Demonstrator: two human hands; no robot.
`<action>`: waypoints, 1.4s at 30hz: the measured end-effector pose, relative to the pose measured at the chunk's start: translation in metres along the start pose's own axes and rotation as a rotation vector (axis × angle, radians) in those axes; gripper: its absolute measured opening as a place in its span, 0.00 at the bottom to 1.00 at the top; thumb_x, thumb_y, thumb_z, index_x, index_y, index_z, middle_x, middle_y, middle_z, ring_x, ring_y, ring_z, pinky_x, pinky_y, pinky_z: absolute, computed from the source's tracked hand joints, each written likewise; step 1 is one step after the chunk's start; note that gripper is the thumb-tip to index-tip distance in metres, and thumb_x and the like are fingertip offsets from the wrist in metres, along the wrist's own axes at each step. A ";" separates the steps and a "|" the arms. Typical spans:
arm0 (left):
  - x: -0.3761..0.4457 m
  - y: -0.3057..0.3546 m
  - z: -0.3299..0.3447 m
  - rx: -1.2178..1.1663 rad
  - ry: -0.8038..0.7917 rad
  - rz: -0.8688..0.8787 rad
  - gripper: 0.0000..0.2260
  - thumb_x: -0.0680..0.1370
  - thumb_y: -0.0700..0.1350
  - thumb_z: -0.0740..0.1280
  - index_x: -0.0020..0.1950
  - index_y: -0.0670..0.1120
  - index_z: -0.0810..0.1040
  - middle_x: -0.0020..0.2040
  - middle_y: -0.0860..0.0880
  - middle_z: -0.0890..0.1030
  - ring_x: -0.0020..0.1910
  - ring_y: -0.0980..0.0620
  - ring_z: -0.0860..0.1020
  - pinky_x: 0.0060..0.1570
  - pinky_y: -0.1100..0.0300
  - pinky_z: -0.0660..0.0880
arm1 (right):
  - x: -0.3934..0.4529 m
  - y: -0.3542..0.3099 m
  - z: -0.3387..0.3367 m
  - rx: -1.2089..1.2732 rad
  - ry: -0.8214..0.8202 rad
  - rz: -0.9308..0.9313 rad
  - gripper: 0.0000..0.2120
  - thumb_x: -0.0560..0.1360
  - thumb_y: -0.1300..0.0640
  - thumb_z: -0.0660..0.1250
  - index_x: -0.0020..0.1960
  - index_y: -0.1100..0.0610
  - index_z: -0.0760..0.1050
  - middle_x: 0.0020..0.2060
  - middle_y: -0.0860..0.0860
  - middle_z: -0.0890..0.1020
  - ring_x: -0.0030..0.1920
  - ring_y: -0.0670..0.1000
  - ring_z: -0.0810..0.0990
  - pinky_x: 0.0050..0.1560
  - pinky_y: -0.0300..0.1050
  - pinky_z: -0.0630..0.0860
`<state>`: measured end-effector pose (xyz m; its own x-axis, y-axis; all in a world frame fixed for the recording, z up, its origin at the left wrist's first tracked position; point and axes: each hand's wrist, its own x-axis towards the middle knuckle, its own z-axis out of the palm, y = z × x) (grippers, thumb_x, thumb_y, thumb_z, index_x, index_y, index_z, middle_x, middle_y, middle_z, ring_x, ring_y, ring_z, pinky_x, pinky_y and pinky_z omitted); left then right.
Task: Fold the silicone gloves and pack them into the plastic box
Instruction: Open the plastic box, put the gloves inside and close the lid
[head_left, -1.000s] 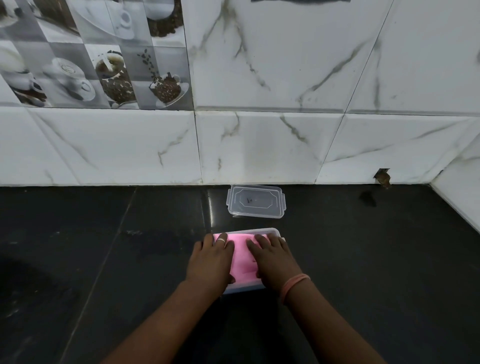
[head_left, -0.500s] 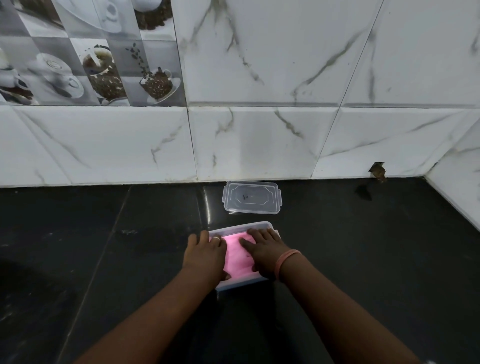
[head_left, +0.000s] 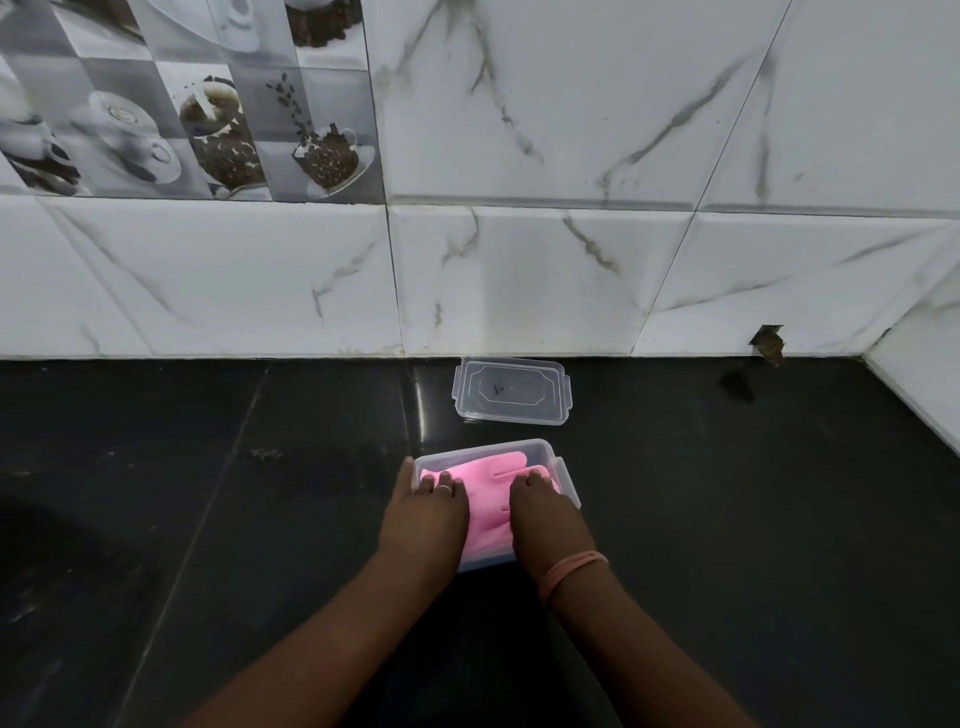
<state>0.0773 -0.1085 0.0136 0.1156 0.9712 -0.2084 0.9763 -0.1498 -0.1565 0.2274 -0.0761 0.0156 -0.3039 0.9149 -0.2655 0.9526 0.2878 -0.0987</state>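
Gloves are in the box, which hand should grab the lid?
Probably right. The lid lies beyond the box, slightly rightward, nearer the right hand; the left hand can keep pressing the pink gloves.

The table (head_left: 727, 519) is a glossy black stone surface, made of large slabs with thin seams running toward the white marble-patterned wall tiles (head_left: 571, 270) at its far edge. Directly on it, near the middle, stands a clear plastic box (head_left: 563, 475), open at the top, with pink silicone gloves (head_left: 491, 499) inside. Beyond the box and apart from it, close to the wall, the clear lid (head_left: 511, 391) lies flat on the table. Farther right, near the wall, a small dark smudge (head_left: 736, 387) marks the surface.
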 end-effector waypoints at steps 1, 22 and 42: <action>0.002 -0.001 0.000 0.051 -0.003 0.006 0.26 0.78 0.46 0.67 0.74 0.39 0.68 0.70 0.42 0.76 0.70 0.43 0.74 0.80 0.37 0.46 | 0.004 -0.001 0.000 -0.006 -0.045 0.020 0.22 0.82 0.61 0.61 0.74 0.65 0.63 0.72 0.61 0.69 0.71 0.57 0.70 0.71 0.50 0.69; 0.017 0.003 -0.007 0.018 -0.002 -0.024 0.19 0.76 0.48 0.71 0.65 0.45 0.75 0.60 0.46 0.82 0.59 0.43 0.81 0.75 0.44 0.58 | 0.007 -0.001 -0.003 -0.159 0.134 -0.093 0.19 0.80 0.61 0.56 0.70 0.59 0.67 0.68 0.59 0.69 0.65 0.61 0.72 0.60 0.56 0.72; 0.044 -0.023 -0.014 -0.023 -0.087 0.014 0.22 0.74 0.49 0.74 0.66 0.47 0.76 0.64 0.45 0.78 0.64 0.43 0.78 0.65 0.48 0.70 | 0.056 0.005 -0.016 -0.143 -0.134 -0.191 0.28 0.72 0.55 0.72 0.70 0.59 0.69 0.67 0.60 0.71 0.65 0.62 0.72 0.65 0.56 0.74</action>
<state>0.0622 -0.0599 0.0218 0.1137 0.9491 -0.2938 0.9787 -0.1579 -0.1312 0.2158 -0.0188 0.0160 -0.4679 0.7974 -0.3809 0.8674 0.4969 -0.0253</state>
